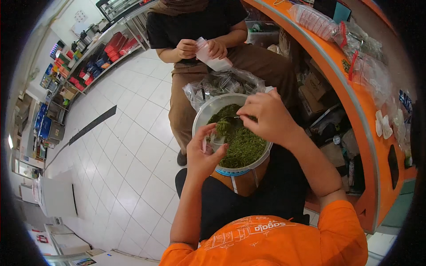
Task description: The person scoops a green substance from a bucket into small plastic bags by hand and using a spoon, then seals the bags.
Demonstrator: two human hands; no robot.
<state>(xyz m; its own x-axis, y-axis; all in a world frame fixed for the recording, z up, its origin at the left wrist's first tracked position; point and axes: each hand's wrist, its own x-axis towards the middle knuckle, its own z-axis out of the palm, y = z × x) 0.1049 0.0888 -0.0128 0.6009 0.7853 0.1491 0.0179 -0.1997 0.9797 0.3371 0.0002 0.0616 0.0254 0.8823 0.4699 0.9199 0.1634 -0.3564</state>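
Observation:
A round translucent plastic tub (270,147) full of chopped green herb (245,149) stands in front of me, between my knees. Over its left side my left hand (201,158) holds a small clear plastic bag (216,142) between thumb and fingers. Pinched in the fingers of my right hand (268,114) is the handle of a spoon (236,117), mostly hidden by the hand and the herb. A heaped clump of herb (223,127) sits at the spoon's end, at the mouth of the bag.
Opposite me a seated person (196,30) holds a white plastic pouch (213,58) in both hands. A large clear bag (229,81) lies behind the tub. An orange counter (362,109) with plastic packs curves along my right. Shelves (109,56) stand far left across the tiled floor.

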